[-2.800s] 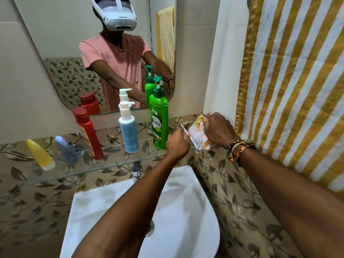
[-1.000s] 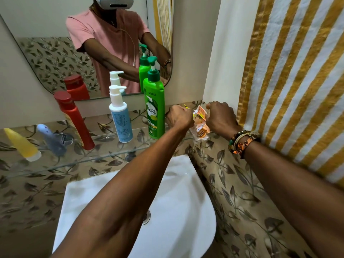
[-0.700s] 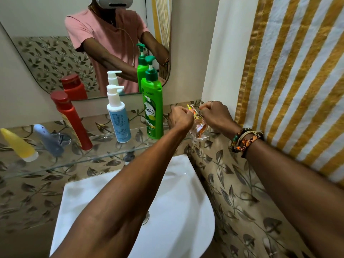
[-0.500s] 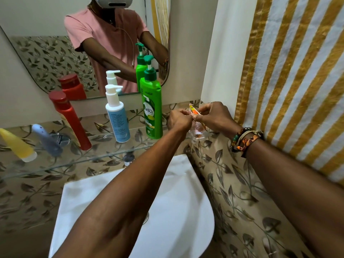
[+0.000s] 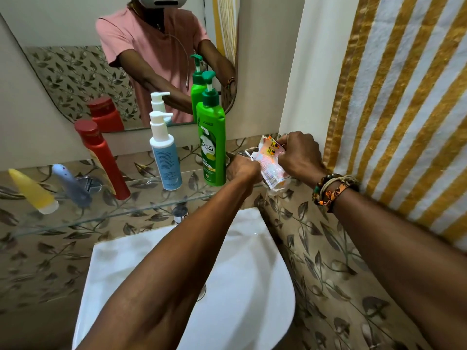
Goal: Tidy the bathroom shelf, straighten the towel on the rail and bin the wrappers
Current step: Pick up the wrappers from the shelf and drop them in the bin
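Both hands meet at the right end of the glass shelf [image 5: 106, 215]. My right hand [image 5: 299, 155] grips crumpled orange-and-white wrappers [image 5: 269, 160] from the right. My left hand [image 5: 242, 169] pinches their left edge with closed fingers. On the shelf stand a green pump bottle [image 5: 212, 147], a white-and-blue pump bottle [image 5: 165, 157] and a red bottle [image 5: 102, 157]. A yellow tube [image 5: 32, 192] and a grey-blue tube [image 5: 72, 185] stand at the left end. A yellow-and-white striped towel [image 5: 404, 102] hangs on the right wall.
A white basin [image 5: 252, 286] sits below the shelf, under my forearms. A mirror [image 5: 75, 59] above the shelf reflects the bottles and a person in a pink shirt. Leaf-patterned tiles cover the lower walls. The wall corner lies just behind the wrappers.
The wrappers were folded narrow between both hands half a second ago; now they are spread wider, held mostly in my right hand. Both hands stay at the shelf's right end.
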A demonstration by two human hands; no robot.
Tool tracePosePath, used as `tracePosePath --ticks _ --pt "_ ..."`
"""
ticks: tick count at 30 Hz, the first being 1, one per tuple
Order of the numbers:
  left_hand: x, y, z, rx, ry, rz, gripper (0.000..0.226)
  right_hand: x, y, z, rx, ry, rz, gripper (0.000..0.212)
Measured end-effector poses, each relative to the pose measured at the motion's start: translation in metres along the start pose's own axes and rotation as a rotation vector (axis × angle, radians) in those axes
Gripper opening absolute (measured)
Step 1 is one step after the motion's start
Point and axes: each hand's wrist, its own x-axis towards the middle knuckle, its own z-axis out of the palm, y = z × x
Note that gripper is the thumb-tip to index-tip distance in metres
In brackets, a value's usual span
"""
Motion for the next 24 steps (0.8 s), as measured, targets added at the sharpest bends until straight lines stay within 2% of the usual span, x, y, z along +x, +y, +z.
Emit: tracePosePath --ticks 3,7,9,12,14,16,19,20,24 --pt "0.001 -0.004 0.004 -0.052 -0.036 -0.012 0.033 0.0 0.001 0.008 -0.016 -0.027 -0.001 0.033" --pt "0.001 -0.008 0.005 -0.09 -0.05 0.013 0.029 -0.006 0.0 0.017 -0.138 -0.036 -0.086 0.032" --pt "0.002 -0.008 0.005 -0.157 -0.042 -0.001 0.046 -0.012 -0.002 0.017 -0.234 -0.073 -0.128 0.026" --pt "-0.006 -0.001 0.001 -0.24 -0.038 -0.042 0.088 -0.021 -0.004 0.015 -0.321 -0.095 -0.202 0.019" --pt "-0.008 -0.001 0.002 -0.228 -0.041 -0.025 0.095 -0.025 -0.003 0.017 -0.317 -0.112 -0.24 0.027" --pt "-0.004 -0.003 0.003 -0.182 -0.038 -0.008 0.086 -0.026 0.001 0.023 -0.293 -0.147 -0.243 0.033" --pt "-0.002 -0.005 0.004 -0.159 -0.075 0.005 0.043 -0.024 0.007 0.031 -0.294 -0.203 -0.225 0.03" --pt "-0.005 -0.003 0.002 -0.141 -0.06 -0.001 0.035 -0.023 0.007 0.03 -0.285 -0.228 -0.215 0.033" --pt "-0.01 0.0 0.002 -0.097 -0.013 -0.012 0.028 -0.023 0.008 0.024 -0.176 -0.202 -0.152 0.041"
